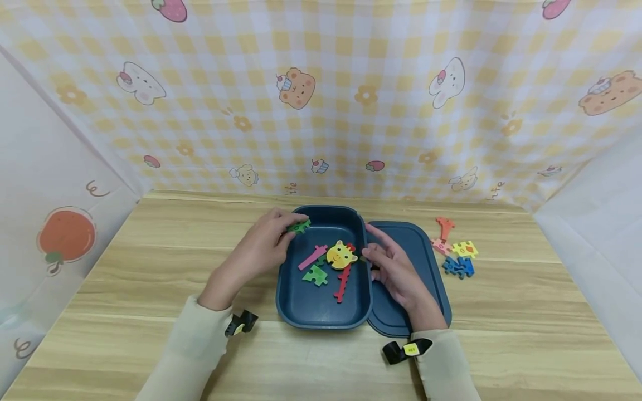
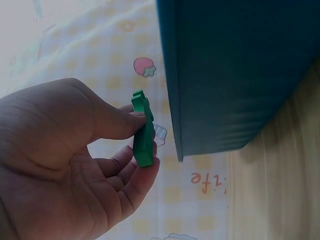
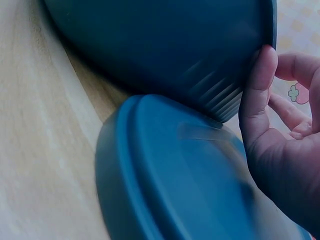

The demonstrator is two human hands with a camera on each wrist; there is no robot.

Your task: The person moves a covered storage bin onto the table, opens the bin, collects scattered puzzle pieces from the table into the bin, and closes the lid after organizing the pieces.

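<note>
Green puzzle piece (image 1: 300, 226) pinched in the left hand (image 1: 263, 240), at the 11 o'clock corner of the dark blue box (image 1: 321, 307).
Seen from the head, its long axis runs roughly 2 to 8 o'clock; thumb and fingertips pinch it. Inside the box lie five pieces: one giraffe head (image 1: 338, 256), one pink strip (image 1: 312, 258), one red strip (image 1: 343, 285), two green pieces (image 1: 315, 275). At 3 o'clock, the right hand (image 1: 393, 264), fingers spread, touches the box's rim and its arm partly covers one lid (image 1: 417, 245). Beyond the lid: one orange piece (image 1: 445, 227), one pink piece (image 1: 440, 247), one yellow piece (image 1: 463, 249), and blue pieces (image 1: 457, 267), overlapping, count unclear.
</note>
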